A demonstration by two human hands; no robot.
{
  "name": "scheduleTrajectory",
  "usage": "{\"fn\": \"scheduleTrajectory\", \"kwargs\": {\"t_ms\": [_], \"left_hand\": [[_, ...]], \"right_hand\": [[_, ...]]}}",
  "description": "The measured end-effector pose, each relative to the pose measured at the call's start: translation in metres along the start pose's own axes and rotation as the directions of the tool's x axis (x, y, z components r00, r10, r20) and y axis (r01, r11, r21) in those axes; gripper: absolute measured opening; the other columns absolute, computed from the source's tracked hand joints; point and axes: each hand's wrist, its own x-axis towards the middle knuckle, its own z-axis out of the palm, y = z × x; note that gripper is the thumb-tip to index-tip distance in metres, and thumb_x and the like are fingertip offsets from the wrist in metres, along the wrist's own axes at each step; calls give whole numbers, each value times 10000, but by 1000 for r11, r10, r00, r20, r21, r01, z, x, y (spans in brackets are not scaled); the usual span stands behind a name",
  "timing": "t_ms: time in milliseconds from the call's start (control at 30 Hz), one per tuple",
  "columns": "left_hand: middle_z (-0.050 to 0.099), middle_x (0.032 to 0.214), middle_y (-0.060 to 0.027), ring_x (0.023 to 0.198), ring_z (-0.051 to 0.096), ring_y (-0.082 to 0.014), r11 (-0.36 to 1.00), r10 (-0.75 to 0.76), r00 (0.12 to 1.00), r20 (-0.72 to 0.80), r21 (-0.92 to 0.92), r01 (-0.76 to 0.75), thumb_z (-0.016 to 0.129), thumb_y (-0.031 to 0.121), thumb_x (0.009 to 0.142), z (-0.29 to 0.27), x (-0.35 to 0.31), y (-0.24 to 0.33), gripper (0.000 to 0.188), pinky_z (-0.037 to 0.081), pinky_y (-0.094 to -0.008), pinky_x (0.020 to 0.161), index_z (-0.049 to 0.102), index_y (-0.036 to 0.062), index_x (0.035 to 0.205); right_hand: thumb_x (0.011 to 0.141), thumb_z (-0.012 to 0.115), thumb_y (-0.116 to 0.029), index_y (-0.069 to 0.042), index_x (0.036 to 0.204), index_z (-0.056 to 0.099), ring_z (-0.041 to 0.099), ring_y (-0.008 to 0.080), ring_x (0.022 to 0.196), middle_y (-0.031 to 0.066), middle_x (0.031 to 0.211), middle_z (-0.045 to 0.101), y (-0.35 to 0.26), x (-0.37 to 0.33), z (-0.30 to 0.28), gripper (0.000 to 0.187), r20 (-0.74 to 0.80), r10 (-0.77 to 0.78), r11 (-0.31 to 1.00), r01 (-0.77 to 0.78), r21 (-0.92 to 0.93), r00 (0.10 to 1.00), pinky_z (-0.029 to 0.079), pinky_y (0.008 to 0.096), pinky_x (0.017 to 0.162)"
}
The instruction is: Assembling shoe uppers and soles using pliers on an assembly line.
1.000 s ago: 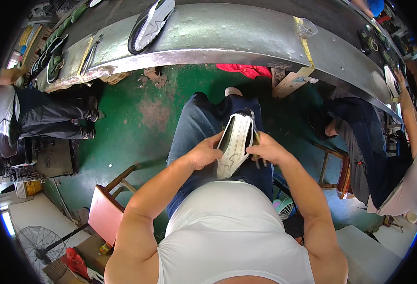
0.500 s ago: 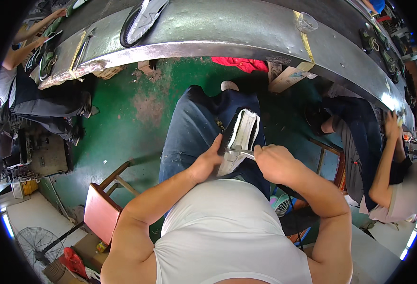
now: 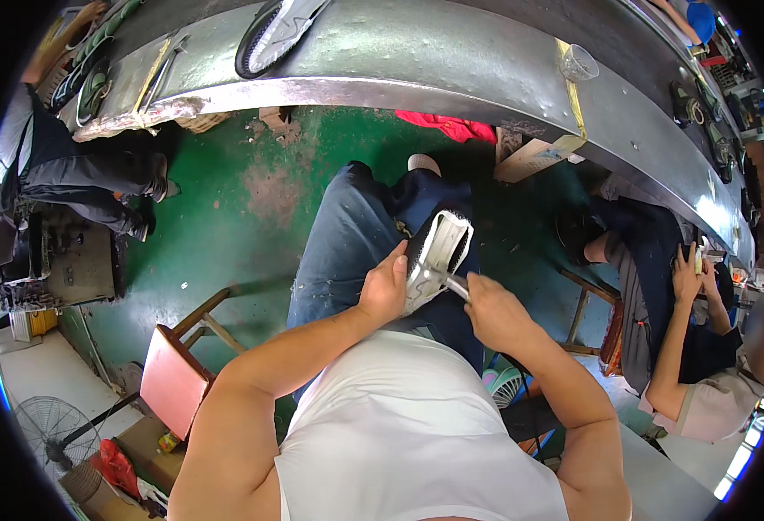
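On my lap lies a lasted shoe upper (image 3: 445,239), its pale underside facing up, with a white edge and dark sides. My left hand (image 3: 385,285) is closed around its left side, thumb along the edge. My right hand (image 3: 497,308) grips the handle of a small metal hammer (image 3: 432,276); its head rests over or touches the shoe's lower half, though contact is hard to tell. Ahead on the metal bench (image 3: 451,52) lies another shoe (image 3: 282,35), grey with a black rim.
A clear plastic cup (image 3: 579,62) stands on the bench beside a yellow tape strip. Co-workers sit left and right (image 3: 686,339). A pink-topped stool (image 3: 174,382) and a fan (image 3: 48,434) are at my left. Red cloth (image 3: 447,124) lies under the bench.
The hammer and my right hand have shifted slightly down on the shoe. My left hand has moved a little up its side. The right co-worker's hands have come lower, off the bench.
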Motion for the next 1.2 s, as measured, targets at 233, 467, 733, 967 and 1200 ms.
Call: {"fn": "scheduleTrajectory", "kwargs": {"t_ms": [233,467,733,967,1200], "left_hand": [[263,1581,-226,1391,408,-421,822,427,872,241,299,-485,562,170,968,-6,3,8,583,485,-418,1039,381,124,1521],[218,1572,-304,1245,536,-485,810,231,874,428,413,-416,558,188,969,-18,14,25,603,551,-437,952,359,205,1538],[97,1597,-328,1341,441,-492,781,35,796,604,480,-399,555,316,978,-35,12,63,630,465,-426,1058,325,200,1554],[492,1412,-321,1300,529,-391,993,-86,937,340,107,52,673,230,902,-31,-13,19,870,420,-382,1090,166,-38,1557],[614,1216,-311,1093,619,-463,861,-143,842,520,485,-154,774,196,797,-72,9,70,993,490,-436,962,161,31,1561]], "right_hand": [[929,610,-176,-5,1021,566,670,400,819,236,913,666,16,-10,22,199,-9,207,974,-205,97,978,532,482,730],[964,609,-316,10,953,571,651,443,775,244,793,653,24,3,-43,328,298,297,845,-395,360,907,514,463,702],[1004,521,-325,13,1007,560,641,466,843,275,828,647,36,29,4,340,6,171,973,-170,156,985,499,535,735],[1020,493,-309,6,1023,571,640,453,833,256,910,658,8,3,25,325,29,93,977,-97,188,995,509,494,719],[1009,550,-325,27,1014,599,685,273,745,174,808,678,24,-23,15,356,100,235,793,-250,556,967,535,381,684]]}}
